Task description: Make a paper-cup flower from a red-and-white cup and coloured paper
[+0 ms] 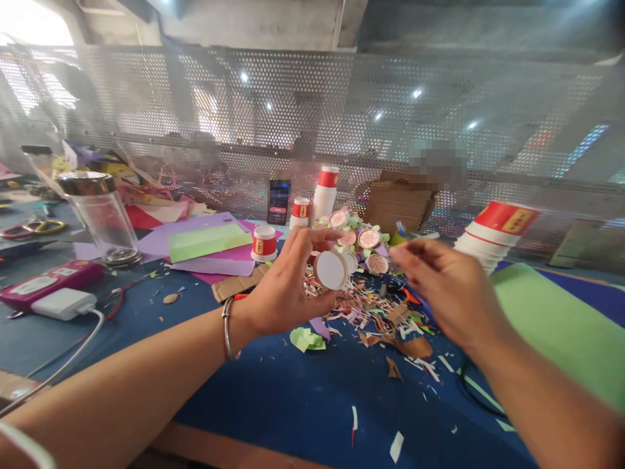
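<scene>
My left hand is raised above the table and grips a small paper cup by its rim, its white round bottom facing me. My right hand hovers just to the right of the cup, fingers curled and pinched together; what they hold, if anything, I cannot make out. Below both hands lies a heap of coloured paper scraps on the blue table. Behind it sits a cluster of decorated cups.
A stack of red-and-white paper cups lies at the right beside green paper. Coloured sheets, a glass jar, a phone, cardboard, scissors and a charger with cable sit left and back. A perforated metal screen stands behind.
</scene>
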Tool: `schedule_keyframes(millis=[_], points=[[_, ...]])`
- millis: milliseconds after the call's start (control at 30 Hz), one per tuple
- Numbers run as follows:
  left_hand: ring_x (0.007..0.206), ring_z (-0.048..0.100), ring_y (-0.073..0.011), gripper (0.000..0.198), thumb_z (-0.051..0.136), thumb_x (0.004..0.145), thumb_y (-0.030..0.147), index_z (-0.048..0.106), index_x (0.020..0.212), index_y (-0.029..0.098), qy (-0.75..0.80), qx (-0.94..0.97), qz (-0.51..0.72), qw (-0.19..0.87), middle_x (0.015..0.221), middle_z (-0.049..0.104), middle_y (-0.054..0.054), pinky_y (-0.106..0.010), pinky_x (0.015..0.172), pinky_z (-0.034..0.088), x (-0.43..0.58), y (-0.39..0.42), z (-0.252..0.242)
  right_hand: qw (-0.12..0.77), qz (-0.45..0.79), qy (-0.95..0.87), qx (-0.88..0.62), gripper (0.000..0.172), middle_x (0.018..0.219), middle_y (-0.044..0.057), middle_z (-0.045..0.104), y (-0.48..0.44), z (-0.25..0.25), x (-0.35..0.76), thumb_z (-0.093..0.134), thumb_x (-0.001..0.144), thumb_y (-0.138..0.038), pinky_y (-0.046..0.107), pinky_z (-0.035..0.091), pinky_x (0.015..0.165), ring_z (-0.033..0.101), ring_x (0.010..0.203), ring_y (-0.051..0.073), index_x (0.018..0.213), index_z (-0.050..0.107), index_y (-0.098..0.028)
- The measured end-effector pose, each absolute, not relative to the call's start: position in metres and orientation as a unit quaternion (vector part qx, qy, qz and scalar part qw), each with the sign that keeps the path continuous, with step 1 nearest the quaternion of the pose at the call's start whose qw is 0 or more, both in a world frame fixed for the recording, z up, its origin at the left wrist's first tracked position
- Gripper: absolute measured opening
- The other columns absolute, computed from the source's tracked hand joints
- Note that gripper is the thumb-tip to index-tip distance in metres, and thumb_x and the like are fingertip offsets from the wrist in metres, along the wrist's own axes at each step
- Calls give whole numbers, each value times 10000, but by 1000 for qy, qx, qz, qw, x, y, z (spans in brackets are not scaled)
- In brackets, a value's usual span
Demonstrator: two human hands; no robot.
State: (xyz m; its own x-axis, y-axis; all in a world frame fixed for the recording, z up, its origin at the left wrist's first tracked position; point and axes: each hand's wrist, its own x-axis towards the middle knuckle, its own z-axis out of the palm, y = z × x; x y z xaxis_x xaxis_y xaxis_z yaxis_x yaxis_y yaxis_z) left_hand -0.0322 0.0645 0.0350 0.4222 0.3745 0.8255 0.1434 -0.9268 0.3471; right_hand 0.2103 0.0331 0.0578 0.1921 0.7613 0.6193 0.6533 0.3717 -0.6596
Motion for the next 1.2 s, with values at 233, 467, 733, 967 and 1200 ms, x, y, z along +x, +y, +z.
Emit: schedule_keyframes(millis=[233, 467, 733, 967, 1200], points=[[1095, 525, -245, 680, 685, 780, 94, 372, 1369, 228, 151, 853, 498, 32, 1262, 528, -103, -419, 961, 498, -30, 56, 40, 480, 384, -614, -494, 273, 639, -29, 534, 9, 45, 160, 740, 803, -477, 247, 227, 433, 335, 495, 85, 805, 696, -208], [1073, 539, -241, 691, 694, 779, 91, 373, 1376, 225, 148, 854, 492, 76, 1260, 520, -101, -424, 978, 492, -27, 50, 37, 499, 398, -592, -491, 219, 595, -47, 471, 7, 39, 157, 750, 781, -397, 255, 234, 452, 343, 506, 91, 726, 664, -204], [1024, 601, -223, 655, 768, 811, 347, 450, 1357, 174, 183, 755, 396, 490, 1161, 565, -120, -351, 827, 550, -29, 47, 41, 466, 305, -653, -514, 164, 571, -51, 485, 5, 40, 167, 670, 816, -333, 266, 263, 465, 361, 511, 107, 708, 652, -211], [851, 658, -148, 364, 806, 770, 186, 600, 1069, 148, 148, 639, 312, 687, 931, 665, -56, -298, 767, 523, -30, 52, 46, 484, 367, -612, -507, 221, 570, -60, 452, 6, 35, 170, 695, 840, -394, 267, 217, 449, 310, 487, 93, 729, 658, -206], [856, 671, -142, 369, 831, 722, 124, 607, 1013, 164, 129, 600, 361, 702, 923, 683, -38, -279, 784, 538, -32, 61, 43, 516, 378, -595, -486, 355, 609, -54, 455, 6, 36, 179, 670, 863, -567, 260, 227, 451, 332, 500, 90, 854, 679, -212]])
